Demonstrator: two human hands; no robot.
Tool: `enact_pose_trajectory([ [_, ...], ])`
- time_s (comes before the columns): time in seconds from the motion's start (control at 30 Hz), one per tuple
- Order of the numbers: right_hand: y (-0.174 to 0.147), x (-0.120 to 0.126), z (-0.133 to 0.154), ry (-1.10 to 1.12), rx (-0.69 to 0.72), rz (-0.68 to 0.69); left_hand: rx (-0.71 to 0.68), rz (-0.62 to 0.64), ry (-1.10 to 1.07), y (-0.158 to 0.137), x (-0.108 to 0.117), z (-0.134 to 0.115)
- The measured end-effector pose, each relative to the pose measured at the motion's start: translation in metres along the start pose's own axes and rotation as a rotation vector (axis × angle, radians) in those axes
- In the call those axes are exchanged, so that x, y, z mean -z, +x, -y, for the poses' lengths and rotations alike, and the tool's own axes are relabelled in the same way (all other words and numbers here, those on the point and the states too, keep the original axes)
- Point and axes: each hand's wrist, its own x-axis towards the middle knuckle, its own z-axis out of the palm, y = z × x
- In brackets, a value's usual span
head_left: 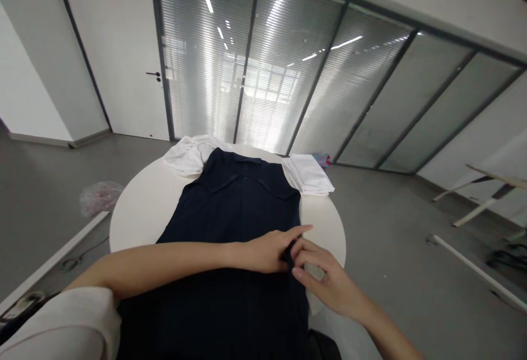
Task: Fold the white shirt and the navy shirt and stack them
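I am in an office, probably: dark-framed glass partition, slatted blinds, white door with lever handle, grey floor. View through the partition too blurred to confirm.

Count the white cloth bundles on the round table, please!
2: a crumpled bundle left of the dark garment, near its top, and a folded bundle on the right. Others may be hidden underneath.

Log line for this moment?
left hand: holding dark garment by edge | right hand: at same edge | garment: spread over white table
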Motion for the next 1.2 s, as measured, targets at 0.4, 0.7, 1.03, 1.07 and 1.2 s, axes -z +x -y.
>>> enact_pose_trajectory([
  [0.4,0.222,0.034,-0.155,-0.753,-0.590,0.011,-0.253,0.018,0.567,-0.075,0.013,0.004],
  [0.7,0.282,0.016,-0.231,-0.782,-0.860,0.049,-0.331,0.036,0.686,-0.096,0.010,0.019],
  [1.03,0.307,0.017,-0.238,-0.758,-0.869,-0.089,-0.341,-0.077,0.557,-0.096,0.015,0.007],
  [1.07,0.313,0.017,-0.237,-0.750,-0.858,-0.094,-0.327,-0.095,0.527,-0.099,0.010,0.008],
  [1.2,0.345,0.006,-0.227,-0.719,-0.789,-0.087,-0.349,-0.177,0.447,-0.117,-0.019,0.021],
])
